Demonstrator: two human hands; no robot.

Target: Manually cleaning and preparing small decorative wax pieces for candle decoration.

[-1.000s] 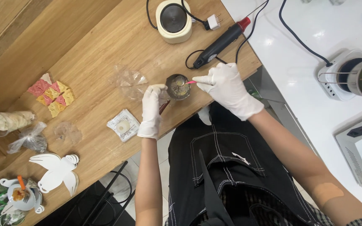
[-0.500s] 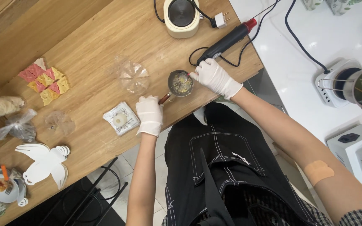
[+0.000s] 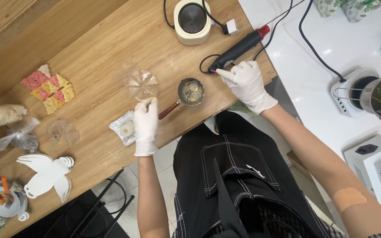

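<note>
your right hand (image 3: 246,83) curls half-open onto the black heat gun (image 3: 237,49), at 1 o'clock from the small pan (image 3: 190,91); left hand (image 3: 145,122) lies flat and empty by the pan's handle. looks like the reheat step: you need a full grip first.

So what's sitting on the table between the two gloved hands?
In the head view, a small metal melting pot with a wooden handle lies between the left hand and the right hand.

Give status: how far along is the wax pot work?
Done: small melting pot sits on the wooden table with contents inside. In hand: right hand touches the heat gun; left hand rests by the pot handle. Left: clear mold looks empty.
</note>
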